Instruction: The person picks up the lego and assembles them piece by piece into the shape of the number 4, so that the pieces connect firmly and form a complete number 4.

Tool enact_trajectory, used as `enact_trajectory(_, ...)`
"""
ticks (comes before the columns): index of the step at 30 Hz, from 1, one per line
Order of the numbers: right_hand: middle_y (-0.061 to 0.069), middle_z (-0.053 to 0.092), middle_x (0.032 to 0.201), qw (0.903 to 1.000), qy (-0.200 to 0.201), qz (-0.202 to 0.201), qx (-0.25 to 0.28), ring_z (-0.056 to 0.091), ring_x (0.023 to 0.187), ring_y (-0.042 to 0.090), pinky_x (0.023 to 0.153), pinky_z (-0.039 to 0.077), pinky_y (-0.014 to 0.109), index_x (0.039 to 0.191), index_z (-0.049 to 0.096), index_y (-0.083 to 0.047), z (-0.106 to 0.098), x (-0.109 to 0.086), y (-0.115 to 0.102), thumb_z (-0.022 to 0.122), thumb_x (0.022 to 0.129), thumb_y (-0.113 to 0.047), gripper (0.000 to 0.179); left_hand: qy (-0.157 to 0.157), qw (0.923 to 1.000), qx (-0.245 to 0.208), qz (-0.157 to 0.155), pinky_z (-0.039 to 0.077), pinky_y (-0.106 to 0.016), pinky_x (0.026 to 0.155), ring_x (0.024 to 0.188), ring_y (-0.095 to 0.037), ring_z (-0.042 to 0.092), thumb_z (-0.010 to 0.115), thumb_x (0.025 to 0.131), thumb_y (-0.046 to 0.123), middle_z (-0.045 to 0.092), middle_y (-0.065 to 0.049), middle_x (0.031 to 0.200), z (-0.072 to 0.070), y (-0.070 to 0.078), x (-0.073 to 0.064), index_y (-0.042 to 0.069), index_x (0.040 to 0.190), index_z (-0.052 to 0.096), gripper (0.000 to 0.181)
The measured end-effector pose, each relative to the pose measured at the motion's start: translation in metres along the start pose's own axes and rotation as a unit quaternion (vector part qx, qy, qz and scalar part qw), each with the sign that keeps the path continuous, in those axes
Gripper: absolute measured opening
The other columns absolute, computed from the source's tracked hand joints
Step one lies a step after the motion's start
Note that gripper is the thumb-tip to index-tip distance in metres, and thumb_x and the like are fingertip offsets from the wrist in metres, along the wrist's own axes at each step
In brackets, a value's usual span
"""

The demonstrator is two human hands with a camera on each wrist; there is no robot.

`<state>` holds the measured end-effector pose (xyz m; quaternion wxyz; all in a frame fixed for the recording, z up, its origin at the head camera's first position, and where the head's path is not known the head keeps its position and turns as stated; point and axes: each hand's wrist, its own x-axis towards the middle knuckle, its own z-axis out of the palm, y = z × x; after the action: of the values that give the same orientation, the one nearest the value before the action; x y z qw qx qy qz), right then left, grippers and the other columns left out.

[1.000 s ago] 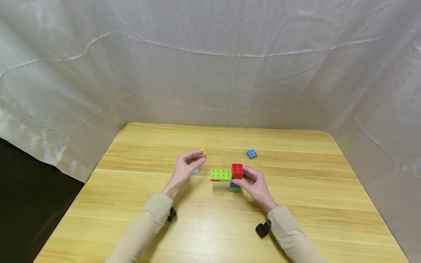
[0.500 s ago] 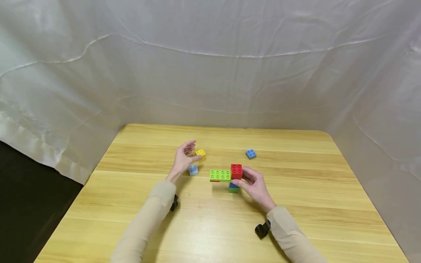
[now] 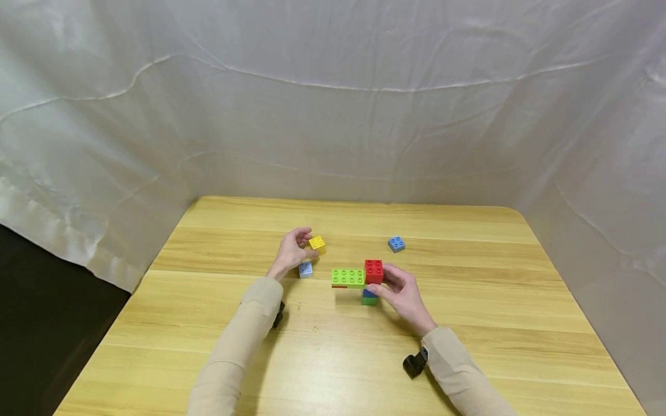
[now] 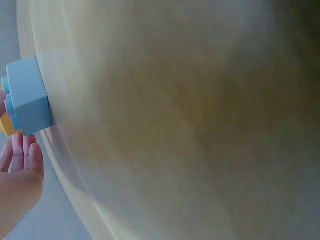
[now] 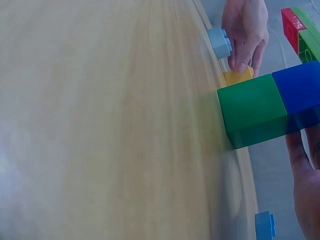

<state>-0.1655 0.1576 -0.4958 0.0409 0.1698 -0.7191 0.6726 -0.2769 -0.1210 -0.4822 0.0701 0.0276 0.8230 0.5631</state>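
Observation:
My right hand point(image 3: 408, 296) grips a toy brick assembly at its right side. The assembly has a red brick point(image 3: 373, 271) on top, a lime-green long brick point(image 3: 347, 278) jutting left, and a dark blue brick point(image 5: 299, 95) and green brick point(image 5: 255, 111) below. A small red piece point(image 5: 292, 27) shows under the lime brick's free end. My left hand point(image 3: 291, 252) is around the left side of a yellow brick point(image 3: 317, 244), thumb at its near side and fingers fairly straight. A pale blue brick point(image 3: 305, 270) lies just nearer, below the thumb.
A medium-blue brick point(image 3: 396, 244) lies farther back, to the right of the yellow one. Everything is on a wooden table point(image 3: 468, 260), with a pale fabric sheet point(image 3: 354, 127) hanging behind and at both sides.
My left hand first drew back from over the yellow brick with fingers spread, then came back in, its fingers and thumb closer together. The right hand and assembly stayed nearly still.

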Motion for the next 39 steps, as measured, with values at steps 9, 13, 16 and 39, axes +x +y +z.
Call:
enact_trajectory(9, -0.023, 0.07, 0.109, 1.0, -0.001, 0.002, -0.001, 0.066, 0.103, -0.002, 0.095, 0.054, 0.014, 0.127, 0.059, 0.013, 0.0, 0.001, 0.001, 0.075, 0.085, 0.002, 0.046, 0.008, 0.9999, 0.013, 0.006, 0.05, -0.045, 0.107, 0.117, -0.036, 0.059, 0.076, 0.08, -0.009, 0.059, -0.024, 0.131, 0.0, 0.0, 0.0, -0.006, 0.143, 0.047, 0.069)
enact_trajectory(13, -0.023, 0.07, 0.11, 1.0, -0.001, 0.004, -0.002, 0.066, 0.103, -0.002, 0.095, 0.054, 0.014, 0.127, 0.059, 0.012, 0.0, 0.002, 0.001, 0.075, 0.086, 0.002, 0.046, 0.01, 0.9999, 0.004, -0.002, 0.051, -0.044, 0.106, 0.118, -0.037, 0.06, 0.077, 0.082, -0.006, 0.059, -0.026, 0.135, -0.001, 0.002, -0.001, -0.006, 0.145, 0.045, 0.071)
enact_trajectory(16, -0.024, 0.069, 0.109, 1.0, 0.0, 0.006, -0.004, 0.066, 0.103, -0.002, 0.095, 0.054, 0.014, 0.127, 0.059, 0.012, 0.0, 0.002, 0.001, 0.075, 0.086, 0.002, 0.046, 0.008, 0.9999, -0.006, -0.009, 0.052, -0.044, 0.108, 0.12, -0.038, 0.061, 0.076, 0.084, -0.004, 0.058, -0.027, 0.139, -0.002, 0.004, -0.003, -0.005, 0.147, 0.042, 0.072)
enact_trajectory(39, -0.022, 0.07, 0.111, 0.9999, -0.004, -0.008, 0.006, 0.066, 0.103, -0.002, 0.094, 0.054, 0.014, 0.127, 0.058, 0.013, 0.001, 0.002, 0.002, 0.074, 0.086, 0.004, 0.045, -0.005, 0.9982, -0.053, 0.029, 0.06, -0.032, 0.092, 0.119, -0.039, 0.064, 0.071, 0.09, 0.001, 0.058, -0.02, 0.12, -0.004, 0.019, -0.032, -0.001, 0.139, 0.056, 0.052)
